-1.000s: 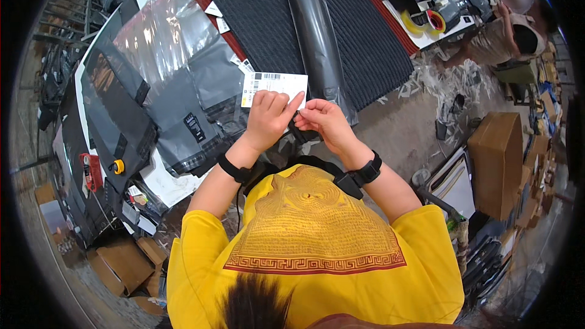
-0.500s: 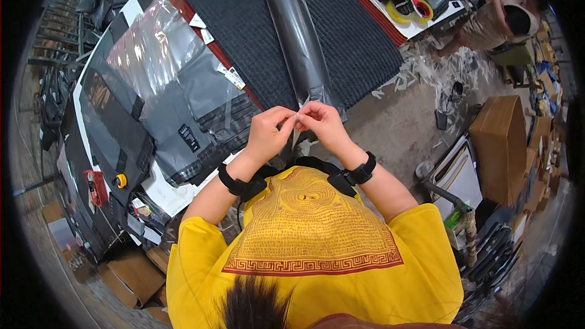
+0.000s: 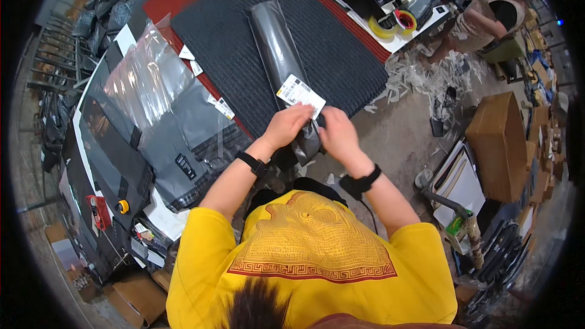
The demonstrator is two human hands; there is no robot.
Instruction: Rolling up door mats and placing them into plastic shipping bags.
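A: Head view; where's the parcel, and why there?

B: Long, dark, plastic-wrapped parcel [image 3: 274, 39] slants across the ribbed mat [image 3: 219, 36]; near end juts past the mat's edge toward the body; probably set so both hands reach that end.

A: Label?

B: White label [image 3: 298, 92] sits askew over the parcel's nearer part; contact not fully clear; the parcel likely backs it, something firm to press against.

A: Fingers?

B: Left hand [image 3: 286, 127]: fingers bunched close at the label's lower edge, likely steadying it; pinch or plain press, can't tell; right hand [image 3: 340, 135]: fingers curled beside the parcel's near end, just right of the label; tips partly hidden, can't tell what they pinch, if anything; maybe bracing that side.

A: Surroundings?

B: Grey plastic bags [image 3: 173, 137] spread flat on the worktop [image 3: 169, 219] at left, probably for easy picking; yellow tape roll [image 3: 381, 31] upper right, well apart from the hands; co-worker [image 3: 499, 9] beyond it.
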